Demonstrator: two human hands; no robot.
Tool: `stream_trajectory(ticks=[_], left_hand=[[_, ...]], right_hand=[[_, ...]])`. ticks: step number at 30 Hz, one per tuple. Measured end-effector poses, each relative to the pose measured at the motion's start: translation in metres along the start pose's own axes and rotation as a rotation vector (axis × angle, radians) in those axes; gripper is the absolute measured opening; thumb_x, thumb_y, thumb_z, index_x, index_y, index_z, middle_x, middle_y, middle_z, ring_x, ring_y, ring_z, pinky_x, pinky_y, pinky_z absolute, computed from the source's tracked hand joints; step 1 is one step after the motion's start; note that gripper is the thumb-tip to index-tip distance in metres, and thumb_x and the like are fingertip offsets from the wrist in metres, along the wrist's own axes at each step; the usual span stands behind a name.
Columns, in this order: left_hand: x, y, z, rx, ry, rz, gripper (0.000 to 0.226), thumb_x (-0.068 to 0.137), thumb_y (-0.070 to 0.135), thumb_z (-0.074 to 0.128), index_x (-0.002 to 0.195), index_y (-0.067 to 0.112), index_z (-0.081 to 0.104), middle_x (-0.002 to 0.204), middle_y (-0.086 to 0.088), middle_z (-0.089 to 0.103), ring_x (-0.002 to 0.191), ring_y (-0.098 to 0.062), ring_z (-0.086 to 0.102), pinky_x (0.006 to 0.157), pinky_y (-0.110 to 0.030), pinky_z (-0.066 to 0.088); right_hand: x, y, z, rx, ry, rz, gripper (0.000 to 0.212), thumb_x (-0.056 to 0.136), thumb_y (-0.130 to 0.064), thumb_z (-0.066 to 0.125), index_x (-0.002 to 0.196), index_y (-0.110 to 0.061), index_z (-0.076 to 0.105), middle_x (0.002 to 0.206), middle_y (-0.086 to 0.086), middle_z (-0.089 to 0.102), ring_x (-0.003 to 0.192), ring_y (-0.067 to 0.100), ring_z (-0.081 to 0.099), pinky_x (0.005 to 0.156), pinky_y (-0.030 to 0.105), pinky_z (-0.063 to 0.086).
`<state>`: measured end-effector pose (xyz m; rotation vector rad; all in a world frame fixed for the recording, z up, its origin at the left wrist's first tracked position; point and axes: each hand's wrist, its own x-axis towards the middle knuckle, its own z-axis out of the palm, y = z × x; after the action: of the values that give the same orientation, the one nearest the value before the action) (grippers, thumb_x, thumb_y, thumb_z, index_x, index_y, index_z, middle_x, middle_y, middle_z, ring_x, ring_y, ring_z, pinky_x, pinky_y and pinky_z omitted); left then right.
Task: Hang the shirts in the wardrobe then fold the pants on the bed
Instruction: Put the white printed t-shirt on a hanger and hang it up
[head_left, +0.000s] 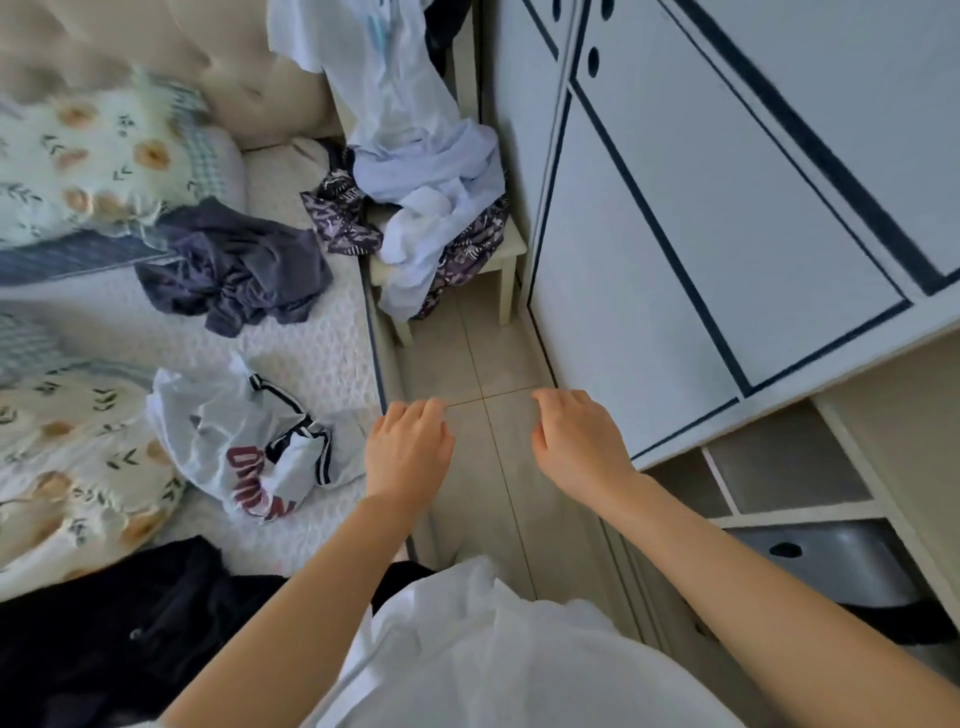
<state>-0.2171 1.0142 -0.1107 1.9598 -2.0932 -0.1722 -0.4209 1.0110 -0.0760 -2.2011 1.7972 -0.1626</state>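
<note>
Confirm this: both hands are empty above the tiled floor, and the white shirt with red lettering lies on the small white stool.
Wrong: the head view shows the crumpled white shirt with red lettering on the white quilted bed, not on the small white stool. The left hand and right hand are indeed empty above the tiled floor.

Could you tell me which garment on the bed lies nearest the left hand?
The white shirt with red lettering, just beside the left hand; the grey garment lies farther up the bed, the black garment farther down it.
</note>
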Motion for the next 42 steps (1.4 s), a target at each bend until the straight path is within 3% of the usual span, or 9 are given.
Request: stream_trajectory(ticks=[10, 15, 22, 25, 30, 32, 35, 39, 42], left_hand=[[0.177, -0.06, -0.006, -0.033, 0.016, -0.043, 0.012, 0.09, 0.012, 0.057, 0.096, 0.008, 0.066, 0.079, -0.007, 0.068, 0.08, -0.033, 0.059, 0.069, -0.04, 0.044], [0.281, -0.076, -0.001, 0.001, 0.041, -0.08, 0.012, 0.091, 0.014, 0.054, 0.092, 0.008, 0.064, 0.078, -0.006, 0.067, 0.077, -0.03, 0.056, 0.063, -0.034, 0.034], [0.433, -0.079, -0.003, -0.026, 0.023, -0.211, 0.016, 0.093, 0.014, 0.05, 0.102, 0.007, 0.062, 0.089, -0.009, 0.066, 0.09, -0.032, 0.055, 0.068, -0.034, 0.03], [0.49, -0.084, -0.001, -0.034, 0.023, -0.253, 0.017, 0.094, 0.016, 0.048, 0.102, 0.009, 0.061, 0.091, -0.006, 0.066, 0.092, -0.03, 0.055, 0.069, -0.035, 0.034], [0.578, -0.109, -0.005, -0.03, 0.025, -0.25, 0.025, 0.097, 0.02, 0.047, 0.116, 0.011, 0.061, 0.099, -0.006, 0.068, 0.096, -0.029, 0.058, 0.073, -0.036, 0.042], [0.613, -0.12, -0.01, -0.033, 0.024, -0.244, 0.021, 0.097, 0.019, 0.047, 0.11, 0.009, 0.061, 0.094, -0.007, 0.066, 0.091, -0.031, 0.059, 0.071, -0.038, 0.045], [0.665, -0.141, -0.017, 0.02, 0.025, -0.217, 0.014, 0.098, 0.02, 0.046, 0.092, 0.01, 0.054, 0.078, -0.004, 0.055, 0.081, -0.03, 0.055, 0.061, -0.034, 0.032], [0.739, -0.177, -0.028, 0.036, 0.026, -0.202, 0.021, 0.097, 0.02, 0.047, 0.108, 0.011, 0.061, 0.095, -0.006, 0.067, 0.091, -0.029, 0.057, 0.066, -0.033, 0.037], [0.794, -0.203, -0.037, 0.021, 0.008, -0.191, 0.027, 0.098, 0.021, 0.045, 0.12, 0.013, 0.059, 0.105, -0.006, 0.068, 0.092, -0.03, 0.06, 0.07, -0.034, 0.044]], right_hand=[[0.193, -0.013, -0.018, -0.052, -0.038, -0.044, 0.026, 0.096, -0.016, 0.043, 0.117, -0.006, 0.052, 0.113, 0.01, 0.061, 0.103, 0.029, 0.054, 0.082, 0.042, 0.048], [0.304, 0.0, -0.033, -0.06, -0.053, -0.054, 0.022, 0.097, -0.019, 0.041, 0.11, -0.006, 0.052, 0.107, 0.012, 0.06, 0.1, 0.033, 0.054, 0.076, 0.039, 0.045], [0.466, 0.015, -0.062, -0.076, -0.07, -0.105, 0.019, 0.096, -0.018, 0.042, 0.107, -0.004, 0.05, 0.103, 0.014, 0.057, 0.095, 0.034, 0.053, 0.066, 0.035, 0.035], [0.53, 0.017, -0.073, -0.054, -0.07, -0.12, 0.019, 0.094, -0.017, 0.044, 0.108, -0.004, 0.05, 0.106, 0.015, 0.058, 0.098, 0.035, 0.054, 0.071, 0.038, 0.043], [0.626, 0.016, -0.095, -0.122, -0.072, -0.145, 0.033, 0.099, -0.021, 0.04, 0.127, -0.004, 0.045, 0.121, 0.015, 0.055, 0.11, 0.036, 0.051, 0.081, 0.039, 0.043], [0.663, 0.016, -0.104, -0.132, -0.059, -0.135, 0.032, 0.099, -0.02, 0.04, 0.125, -0.003, 0.045, 0.121, 0.015, 0.055, 0.11, 0.035, 0.052, 0.08, 0.038, 0.043], [0.717, 0.016, -0.116, -0.122, -0.045, -0.108, 0.03, 0.098, -0.021, 0.041, 0.122, -0.004, 0.048, 0.121, 0.015, 0.056, 0.109, 0.035, 0.052, 0.081, 0.039, 0.045], [0.786, 0.011, -0.129, -0.107, -0.02, -0.075, 0.018, 0.097, -0.017, 0.042, 0.106, -0.004, 0.049, 0.107, 0.014, 0.058, 0.097, 0.035, 0.055, 0.071, 0.038, 0.044], [0.834, 0.003, -0.141, -0.076, 0.002, -0.034, 0.015, 0.095, -0.016, 0.042, 0.103, -0.005, 0.048, 0.106, 0.013, 0.057, 0.098, 0.035, 0.054, 0.075, 0.041, 0.047]])
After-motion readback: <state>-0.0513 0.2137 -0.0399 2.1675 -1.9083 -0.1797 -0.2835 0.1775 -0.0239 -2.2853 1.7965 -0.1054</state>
